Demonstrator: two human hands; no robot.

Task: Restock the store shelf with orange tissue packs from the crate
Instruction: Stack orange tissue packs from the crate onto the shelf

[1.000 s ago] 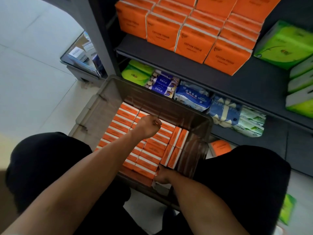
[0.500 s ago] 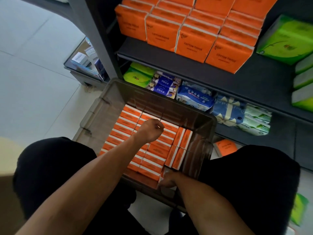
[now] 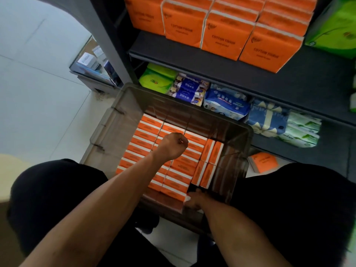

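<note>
A dark plastic crate [image 3: 238,132] on the floor holds several rows of orange tissue packs [image 3: 146,139]. My left hand [image 3: 173,145] is inside the crate over the middle rows, knuckles up, and its curled fingers dig down around an orange pack. My right hand [image 3: 194,199] reaches into a dark gap at the crate's near right corner, beside the white edge of a pack. Its fingertips are hidden. More orange packs [image 3: 221,37] stand in rows on the dark shelf [image 3: 212,70] above.
Green, blue and white tissue packs [image 3: 227,105] fill the lower shelf behind the crate. A loose orange pack [image 3: 264,162] lies on the floor to the right. Green packs [image 3: 335,26] sit at the shelf's right. My knees flank the crate, with white tile floor to the left.
Both hands stay almost where they were. The view has tipped slightly, so the crate and shelf sit a little lower in it.
</note>
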